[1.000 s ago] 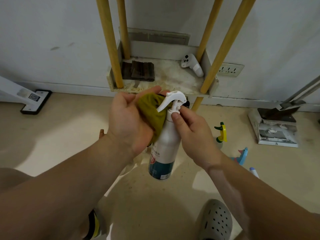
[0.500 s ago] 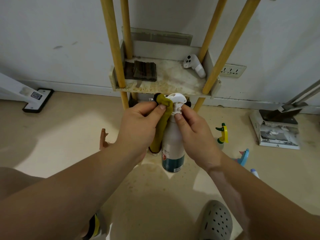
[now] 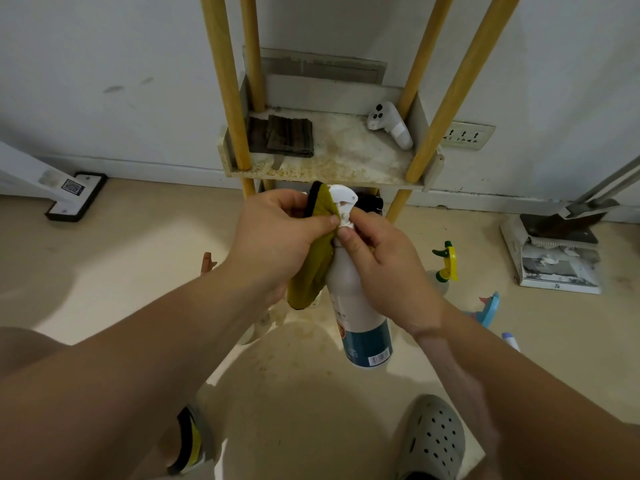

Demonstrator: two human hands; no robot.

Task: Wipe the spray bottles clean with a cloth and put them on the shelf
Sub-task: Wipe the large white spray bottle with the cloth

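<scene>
Spray bottles: four, one held [image 3: 360, 306], three on floor [image 3: 446, 263] [image 3: 488, 308] [image 3: 510, 341]
Cloths: two [image 3: 311, 268] [image 3: 282, 136]
Hands: two [image 3: 277, 237] [image 3: 388, 268]
Controllers: one [image 3: 389, 128]

A: Where is the spray bottle [image 3: 360, 317]?
B: Between both hands, in front of the shelf [image 3: 346, 168]. The cloth [image 3: 311, 268] is on its left side, against the trigger head.
A: And on the shelf?
B: A folded cloth [image 3: 287, 136] lies at the left, a controller [image 3: 389, 128] at the right. More bottles [image 3: 446, 265] stand on the floor [image 3: 121, 254], to the right.
</scene>
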